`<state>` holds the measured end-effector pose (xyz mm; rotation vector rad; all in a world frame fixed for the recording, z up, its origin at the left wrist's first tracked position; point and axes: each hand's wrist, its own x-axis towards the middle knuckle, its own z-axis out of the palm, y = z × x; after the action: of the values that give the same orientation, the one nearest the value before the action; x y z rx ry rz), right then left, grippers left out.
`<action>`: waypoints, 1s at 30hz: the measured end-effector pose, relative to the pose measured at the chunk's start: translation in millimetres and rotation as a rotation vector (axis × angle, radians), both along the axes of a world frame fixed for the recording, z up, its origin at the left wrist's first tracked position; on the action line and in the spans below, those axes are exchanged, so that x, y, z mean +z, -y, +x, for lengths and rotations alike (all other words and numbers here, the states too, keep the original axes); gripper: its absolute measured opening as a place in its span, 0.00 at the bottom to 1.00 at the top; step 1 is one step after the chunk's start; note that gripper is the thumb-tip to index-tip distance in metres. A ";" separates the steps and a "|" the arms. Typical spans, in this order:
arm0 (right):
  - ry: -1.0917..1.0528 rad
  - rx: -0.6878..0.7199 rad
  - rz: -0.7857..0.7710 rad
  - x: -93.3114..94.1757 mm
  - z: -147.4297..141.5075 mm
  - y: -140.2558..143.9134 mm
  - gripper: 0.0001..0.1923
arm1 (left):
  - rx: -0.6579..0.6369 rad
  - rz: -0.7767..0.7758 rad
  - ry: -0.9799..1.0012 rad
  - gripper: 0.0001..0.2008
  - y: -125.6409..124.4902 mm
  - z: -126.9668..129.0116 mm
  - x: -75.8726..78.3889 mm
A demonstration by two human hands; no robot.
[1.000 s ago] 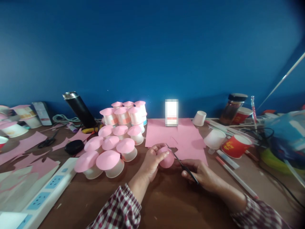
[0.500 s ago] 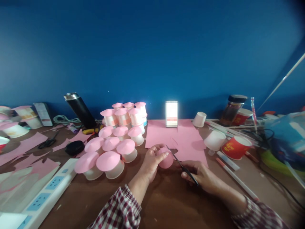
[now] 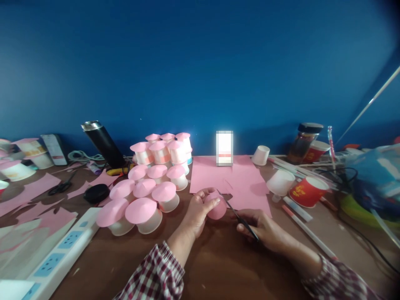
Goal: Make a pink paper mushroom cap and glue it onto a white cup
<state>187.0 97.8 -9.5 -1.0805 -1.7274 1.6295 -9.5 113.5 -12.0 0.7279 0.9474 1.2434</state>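
- Barely anything moved, tiny view shift
- left hand (image 3: 198,211) pinching pink disc (image 3: 218,211), right hand (image 3: 265,228) gripping scissors (image 3: 248,228)
- loads of cups (image 3: 151,223) capped, disc isn't on one yet

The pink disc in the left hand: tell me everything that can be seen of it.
The pink disc is round, plain and looks like paper. The left hand grips it at its upper left, thumb lying across its face. It appears raised off the brown table, nearer the camera than the pink sheets. Scissors in the right hand reach its upper right edge; whether they are cutting it cannot be told.
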 end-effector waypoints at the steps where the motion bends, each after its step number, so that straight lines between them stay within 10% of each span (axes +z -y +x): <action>1: -0.003 -0.004 -0.002 -0.4 0.0 0.0 0.23 | 0.003 0.003 -0.002 0.25 0.0 0.0 0.0; 13: 0.055 -0.130 -0.002 1.0 -2.7 -0.9 0.21 | 0.039 -0.038 -0.018 0.26 0.9 0.2 3.9; 21: 0.209 -0.369 0.382 -0.8 2.8 -7.4 0.15 | 0.045 -0.089 0.134 0.17 -1.0 -3.3 -0.4; 30: 0.095 -0.404 0.292 7.3 0.8 -4.7 0.19 | 0.036 -0.084 0.164 0.22 -0.7 -2.1 3.1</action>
<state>187.8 102.5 -2.2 -1.2751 -1.6111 1.0599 -11.6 114.3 -8.9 0.5362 0.8756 1.2663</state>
